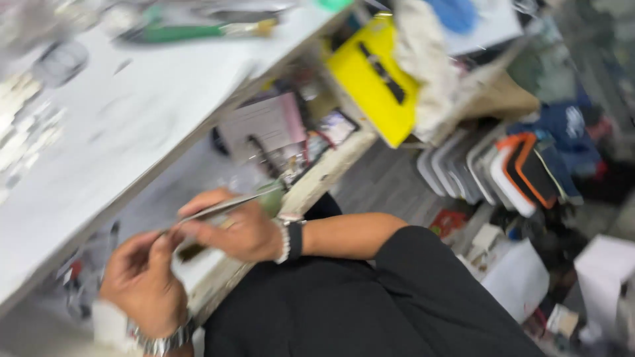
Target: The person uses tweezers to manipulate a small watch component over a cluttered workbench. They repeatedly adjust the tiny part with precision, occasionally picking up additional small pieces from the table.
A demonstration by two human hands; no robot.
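Note:
The picture is tilted and blurred. My right hand (231, 228) grips a slim metal tool with a green handle (254, 197), held below the edge of the white worktop (119, 139). My left hand (142, 281), with a metal watch at the wrist, has its fingers pinched against the tool's tip; whatever small thing it holds is too blurred to make out. Both hands hover above an open shelf under the worktop, over my black-clad lap.
A green-handled tool (188, 30) and small parts lie on the worktop. The shelf below holds a pink-grey box (261, 125) and clutter. To the right are a yellow case (374, 79), a row of upright tablets or cases (493, 165) and white boxes (605, 264).

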